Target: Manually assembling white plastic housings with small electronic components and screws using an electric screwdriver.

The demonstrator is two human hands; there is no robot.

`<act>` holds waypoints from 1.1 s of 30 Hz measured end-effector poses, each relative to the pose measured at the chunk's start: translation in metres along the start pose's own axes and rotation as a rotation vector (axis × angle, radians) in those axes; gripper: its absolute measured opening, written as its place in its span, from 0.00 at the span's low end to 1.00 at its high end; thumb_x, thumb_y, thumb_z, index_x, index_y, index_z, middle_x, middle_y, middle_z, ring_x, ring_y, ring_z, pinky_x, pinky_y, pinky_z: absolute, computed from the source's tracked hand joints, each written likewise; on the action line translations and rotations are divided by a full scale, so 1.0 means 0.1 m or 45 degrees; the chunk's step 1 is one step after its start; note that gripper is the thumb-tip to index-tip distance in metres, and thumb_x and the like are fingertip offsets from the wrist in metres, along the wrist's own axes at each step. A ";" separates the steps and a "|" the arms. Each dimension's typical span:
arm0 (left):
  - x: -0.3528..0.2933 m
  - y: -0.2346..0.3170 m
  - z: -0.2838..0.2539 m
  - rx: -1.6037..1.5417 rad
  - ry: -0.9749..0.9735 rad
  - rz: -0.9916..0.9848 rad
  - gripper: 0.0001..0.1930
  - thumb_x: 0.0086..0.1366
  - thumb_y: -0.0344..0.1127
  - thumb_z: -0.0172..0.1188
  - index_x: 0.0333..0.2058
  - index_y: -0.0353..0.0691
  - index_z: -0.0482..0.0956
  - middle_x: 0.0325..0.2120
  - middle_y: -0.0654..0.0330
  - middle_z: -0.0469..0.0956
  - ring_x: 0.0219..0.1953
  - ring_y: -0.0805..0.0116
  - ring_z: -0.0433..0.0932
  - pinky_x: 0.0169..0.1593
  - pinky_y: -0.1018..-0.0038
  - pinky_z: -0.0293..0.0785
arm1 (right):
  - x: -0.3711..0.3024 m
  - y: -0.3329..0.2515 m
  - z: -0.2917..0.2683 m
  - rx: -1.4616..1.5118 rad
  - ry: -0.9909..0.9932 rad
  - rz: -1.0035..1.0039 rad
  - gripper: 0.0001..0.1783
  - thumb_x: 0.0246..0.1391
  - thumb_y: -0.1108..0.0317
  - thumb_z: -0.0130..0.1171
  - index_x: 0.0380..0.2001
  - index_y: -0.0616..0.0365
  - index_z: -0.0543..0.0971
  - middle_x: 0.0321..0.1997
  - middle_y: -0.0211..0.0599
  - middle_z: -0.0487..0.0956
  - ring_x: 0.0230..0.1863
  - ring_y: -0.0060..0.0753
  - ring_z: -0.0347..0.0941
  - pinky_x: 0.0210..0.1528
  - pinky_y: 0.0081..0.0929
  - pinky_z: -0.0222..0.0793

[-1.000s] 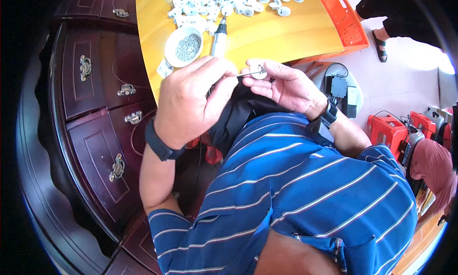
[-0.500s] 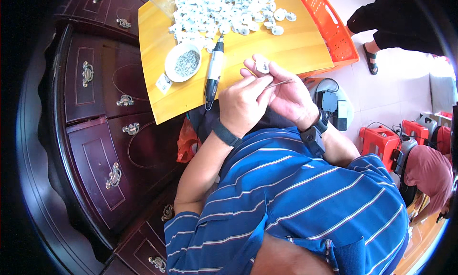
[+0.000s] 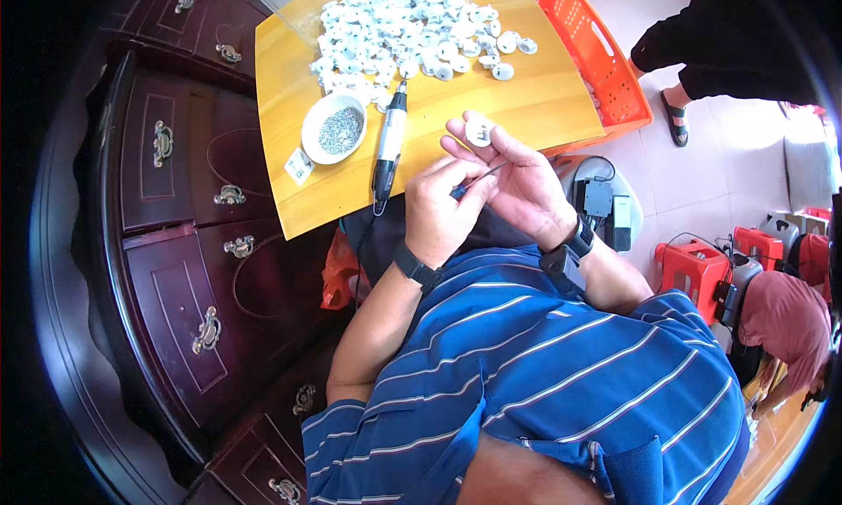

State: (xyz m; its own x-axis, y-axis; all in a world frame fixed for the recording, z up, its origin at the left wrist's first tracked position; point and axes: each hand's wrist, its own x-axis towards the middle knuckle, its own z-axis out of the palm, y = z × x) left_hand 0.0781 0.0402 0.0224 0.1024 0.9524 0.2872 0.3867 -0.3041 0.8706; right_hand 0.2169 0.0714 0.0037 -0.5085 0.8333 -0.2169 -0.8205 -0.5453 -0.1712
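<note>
My left hand [image 3: 443, 209] is closed, its thumb and fingers pinching a thin dark metal tool [image 3: 488, 173], whose exact kind I cannot make out. The tool slants over the palm of my right hand [image 3: 533, 194]. That hand is turned palm up and holds a small round white plastic part [image 3: 478, 131] between thumb and fingertips, with small dark details on its face. A pen-shaped electric screwdriver [image 3: 390, 145] lies on the wooden table [image 3: 307, 189], left of my hands. Beside it stands a white bowl [image 3: 309, 130] of tiny silvery screws [image 3: 340, 130].
A heap of similar white round parts [image 3: 395, 36] covers the table's far side. An orange plastic basket [image 3: 605, 62] flanks its right edge. A small printed card [image 3: 299, 166] lies near the bowl. Dark wooden drawers [image 3: 167, 321] line the left; another person in pink [image 3: 785, 316] bends at the lower right.
My left hand has drawn slightly left with the thin tool, away from the white part. The part's face is tilted more into view. The whole view has shifted a little.
</note>
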 end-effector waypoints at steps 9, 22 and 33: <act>-0.03 -0.05 -0.04 0.047 -0.056 -0.106 0.06 0.56 0.26 0.68 0.32 0.33 0.83 0.26 0.55 0.80 0.28 0.66 0.80 0.33 0.73 0.74 | 0.00 0.02 0.00 -0.134 -0.012 -0.065 0.26 0.69 0.58 0.47 0.63 0.62 0.67 0.64 0.49 0.71 0.67 0.45 0.65 0.67 0.41 0.63; -0.03 -0.08 -0.32 -1.339 0.075 -0.762 0.07 0.65 0.30 0.62 0.41 0.40 0.77 0.21 0.72 0.70 0.16 0.85 0.62 0.20 0.85 0.58 | -0.05 0.01 0.01 -0.317 -0.068 -0.082 0.24 0.67 0.64 0.51 0.63 0.60 0.66 0.60 0.44 0.75 0.55 0.32 0.75 0.56 0.29 0.72; 0.02 -0.15 -0.21 -0.637 0.374 -0.341 0.04 0.61 0.22 0.64 0.34 0.35 0.80 0.25 0.70 0.78 0.21 0.90 0.66 0.24 0.88 0.60 | -0.11 0.11 0.14 -0.423 0.004 -0.179 0.20 0.65 0.72 0.55 0.58 0.62 0.72 0.57 0.42 0.77 0.56 0.30 0.75 0.57 0.25 0.74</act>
State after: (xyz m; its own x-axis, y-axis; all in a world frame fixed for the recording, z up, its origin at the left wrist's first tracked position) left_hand 0.0529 0.0463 0.0184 -0.2213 0.9728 0.0691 -0.1179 -0.0970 0.9883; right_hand 0.2096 0.0578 0.0179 -0.3956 0.9023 -0.1716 -0.7527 -0.4255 -0.5024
